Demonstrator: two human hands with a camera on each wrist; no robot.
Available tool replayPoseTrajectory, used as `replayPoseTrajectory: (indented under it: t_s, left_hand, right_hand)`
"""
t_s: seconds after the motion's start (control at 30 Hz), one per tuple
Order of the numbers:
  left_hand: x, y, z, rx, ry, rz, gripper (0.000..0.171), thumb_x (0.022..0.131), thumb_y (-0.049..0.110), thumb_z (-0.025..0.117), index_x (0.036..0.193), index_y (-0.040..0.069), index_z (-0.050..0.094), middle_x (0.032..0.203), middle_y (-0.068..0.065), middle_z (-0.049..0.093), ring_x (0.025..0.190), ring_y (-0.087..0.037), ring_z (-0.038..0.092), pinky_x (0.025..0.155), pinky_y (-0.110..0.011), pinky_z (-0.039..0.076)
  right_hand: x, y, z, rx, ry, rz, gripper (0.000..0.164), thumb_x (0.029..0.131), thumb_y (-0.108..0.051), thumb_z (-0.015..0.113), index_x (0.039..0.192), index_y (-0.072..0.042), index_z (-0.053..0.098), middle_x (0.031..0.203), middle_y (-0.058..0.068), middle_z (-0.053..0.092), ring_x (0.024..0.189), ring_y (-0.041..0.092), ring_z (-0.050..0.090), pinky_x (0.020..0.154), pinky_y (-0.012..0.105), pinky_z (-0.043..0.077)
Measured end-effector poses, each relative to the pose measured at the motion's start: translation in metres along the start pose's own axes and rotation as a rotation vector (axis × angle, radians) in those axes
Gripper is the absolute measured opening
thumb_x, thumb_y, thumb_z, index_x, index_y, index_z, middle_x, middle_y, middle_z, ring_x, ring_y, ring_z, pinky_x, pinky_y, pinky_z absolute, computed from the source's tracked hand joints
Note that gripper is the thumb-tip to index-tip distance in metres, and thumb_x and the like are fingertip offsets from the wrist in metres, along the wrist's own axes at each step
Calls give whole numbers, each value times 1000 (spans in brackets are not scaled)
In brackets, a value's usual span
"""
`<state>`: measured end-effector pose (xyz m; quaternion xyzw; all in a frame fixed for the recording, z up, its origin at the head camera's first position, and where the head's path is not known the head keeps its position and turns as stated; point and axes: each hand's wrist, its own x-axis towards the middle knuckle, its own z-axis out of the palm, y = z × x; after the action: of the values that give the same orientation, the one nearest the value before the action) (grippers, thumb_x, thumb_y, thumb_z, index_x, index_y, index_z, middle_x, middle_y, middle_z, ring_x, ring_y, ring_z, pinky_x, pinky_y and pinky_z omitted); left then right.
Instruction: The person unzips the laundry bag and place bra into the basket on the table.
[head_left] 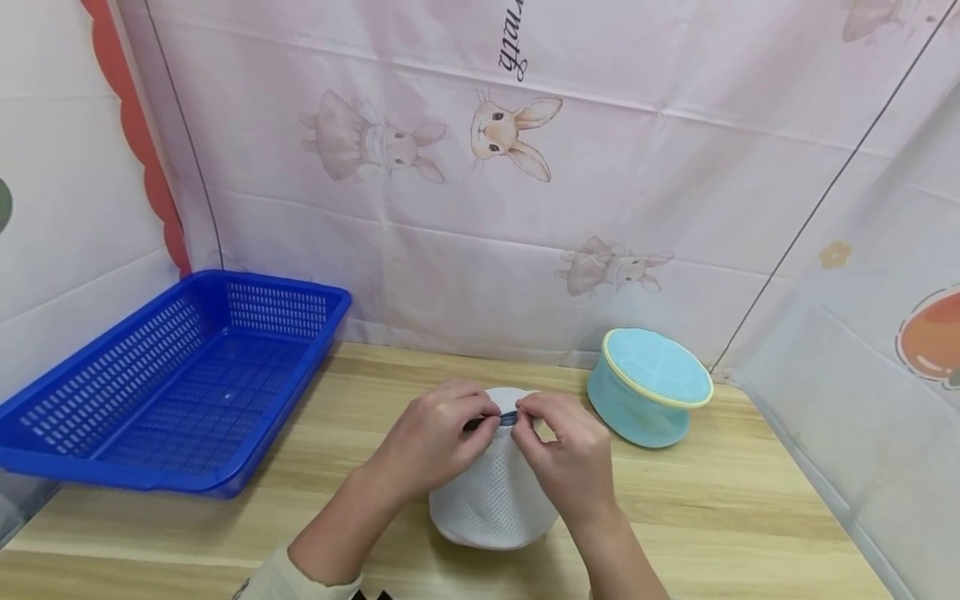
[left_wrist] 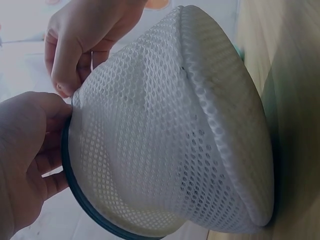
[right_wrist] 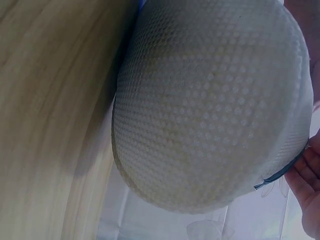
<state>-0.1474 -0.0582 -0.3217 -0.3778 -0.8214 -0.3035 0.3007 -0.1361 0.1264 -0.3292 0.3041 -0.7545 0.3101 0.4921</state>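
Note:
A white mesh laundry bag (head_left: 487, 500) of rounded drum shape stands on the table before me. Its dark teal zipper edge (head_left: 509, 418) shows between my hands at the top, and as a long curved band (left_wrist: 82, 200) in the left wrist view. My left hand (head_left: 442, 429) pinches this edge from the left with thumb and fingers. From the right, my right hand (head_left: 567, 442) pinches the same edge, its fingertips close to the left hand's. In the right wrist view the bag's padded mesh side (right_wrist: 210, 110) fills most of the picture.
A blue plastic basket (head_left: 247, 450) with slotted walls stands at the left. Back right sits a light blue round mesh bag (head_left: 637, 408) with yellow piping, leaning slightly. The wooden table (head_left: 750, 517) meets fabric-covered walls (head_left: 450, 275) behind and at both sides.

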Motion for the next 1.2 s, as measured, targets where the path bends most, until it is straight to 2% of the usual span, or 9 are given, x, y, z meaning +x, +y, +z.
replayPoseTrajectory:
  t_s: [0.23, 0.6, 1.0, 1.2]
  left_hand:
    - [0, 2, 2, -25, 6, 34, 5, 86, 10, 71, 88, 12, 74, 86, 6, 66, 82, -7, 59, 71, -17, 52]
    - [1, 3, 3, -26, -1, 46, 5, 87, 8, 71, 89, 11, 74, 87, 5, 67, 82, -8, 61, 72, -20, 53]
    - [0, 1, -2, -4, -18, -28, 3, 88, 10, 72, 90, 10, 74, 92, 1, 70, 87, -12, 65, 75, -25, 57]
    - [1, -1, -5, -2, -8, -84, 3, 88, 10, 72, 89, 12, 75, 91, 4, 69, 83, -9, 64, 71, -23, 56]
  right_hand:
    - [1, -7, 2, 22, -15, -34, 13, 74, 4, 66, 81, -3, 73, 78, 4, 72, 73, 18, 68, 71, 27, 57]
    - [1, -8, 3, 17, -33, -27, 14, 73, 6, 66, 81, -3, 73, 79, 5, 72, 73, 19, 69, 71, 28, 58]
    - [2, 4, -3, -8, 5, 10, 14, 73, 5, 67, 80, -5, 74, 79, 4, 73, 71, 15, 69, 68, 25, 58]
    - [2, 7, -5, 0, 20, 32, 12, 73, 4, 68, 80, -4, 74, 80, 4, 73, 70, 15, 68, 67, 22, 57]
